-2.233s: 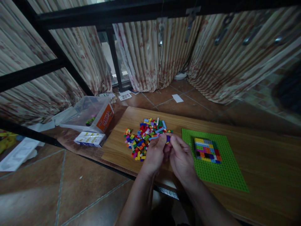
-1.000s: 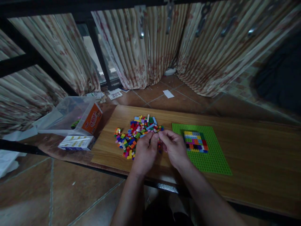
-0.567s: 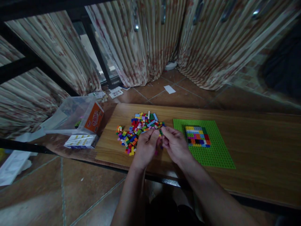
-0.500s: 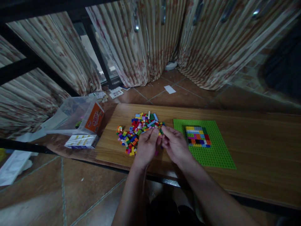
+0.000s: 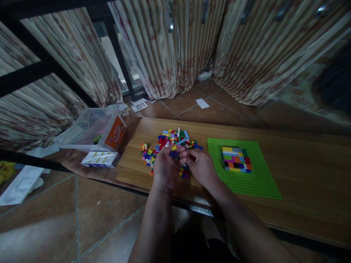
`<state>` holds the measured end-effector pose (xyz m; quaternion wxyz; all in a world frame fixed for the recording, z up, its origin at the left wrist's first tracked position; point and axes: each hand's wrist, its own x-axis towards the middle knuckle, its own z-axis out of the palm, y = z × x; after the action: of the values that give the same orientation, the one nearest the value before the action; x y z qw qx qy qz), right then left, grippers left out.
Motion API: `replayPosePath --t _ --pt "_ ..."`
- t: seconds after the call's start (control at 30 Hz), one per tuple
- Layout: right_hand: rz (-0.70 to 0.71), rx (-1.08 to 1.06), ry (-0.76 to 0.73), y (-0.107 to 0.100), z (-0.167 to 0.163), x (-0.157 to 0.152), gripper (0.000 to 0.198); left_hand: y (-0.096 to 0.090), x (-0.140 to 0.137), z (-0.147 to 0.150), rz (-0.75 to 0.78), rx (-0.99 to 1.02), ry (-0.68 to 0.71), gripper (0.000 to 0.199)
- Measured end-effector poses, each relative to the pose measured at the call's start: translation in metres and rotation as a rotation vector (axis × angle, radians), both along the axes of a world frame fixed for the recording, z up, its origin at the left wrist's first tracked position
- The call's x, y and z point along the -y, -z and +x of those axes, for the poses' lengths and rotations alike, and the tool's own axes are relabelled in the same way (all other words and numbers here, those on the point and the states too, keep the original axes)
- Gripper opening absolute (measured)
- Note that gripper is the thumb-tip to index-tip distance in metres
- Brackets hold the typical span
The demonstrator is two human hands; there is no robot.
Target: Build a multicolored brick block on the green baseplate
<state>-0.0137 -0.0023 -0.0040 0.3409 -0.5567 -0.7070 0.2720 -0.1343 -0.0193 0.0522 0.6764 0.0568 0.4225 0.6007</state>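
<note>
My left hand [image 5: 166, 168] is turned palm up over the pile of toy bricks [image 5: 175, 140], its fingers slightly curled. A few small bricks lie in it, a yellow one and a dark blue or purple one [image 5: 173, 154]. Close beside its fingertips is my right hand [image 5: 202, 166], with thumb and fingers pinched together. Whatever is between those fingers is too small to make out. To the right, a green baseplate [image 5: 260, 182] carries a block of multicoloured bricks [image 5: 236, 159] fitted together in rows.
The wooden table [image 5: 307, 175] runs far to the right. At its left end stand a clear plastic bin [image 5: 90, 146] with an orange label and a white-and-blue box [image 5: 100, 159]. Striped curtains [image 5: 153, 54] hang behind, and a paper sheet [image 5: 202, 103] lies on the tiled floor.
Both hands were closed together around small bricks. Now the left palm has turned up, showing bricks in it, and the right hand has drawn slightly apart. The view has shifted a little.
</note>
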Motion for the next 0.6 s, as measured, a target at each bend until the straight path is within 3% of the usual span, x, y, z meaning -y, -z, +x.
replayPosePath --t 0.2,0.4,0.6 --pt "0.036 0.034 -0.014 0.006 -0.001 0.0 0.018 0.004 0.0 0.0 0.025 0.099 -0.054 0.017" --pt "0.142 -0.24 0.055 -0.009 0.0 0.005 0.016 0.007 -0.001 0.001 0.042 0.086 -0.079 0.015" --pt "0.216 -0.21 -0.122 -0.02 -0.002 0.011 0.019 0.007 0.0 0.009 0.082 0.05 0.024 0.015"
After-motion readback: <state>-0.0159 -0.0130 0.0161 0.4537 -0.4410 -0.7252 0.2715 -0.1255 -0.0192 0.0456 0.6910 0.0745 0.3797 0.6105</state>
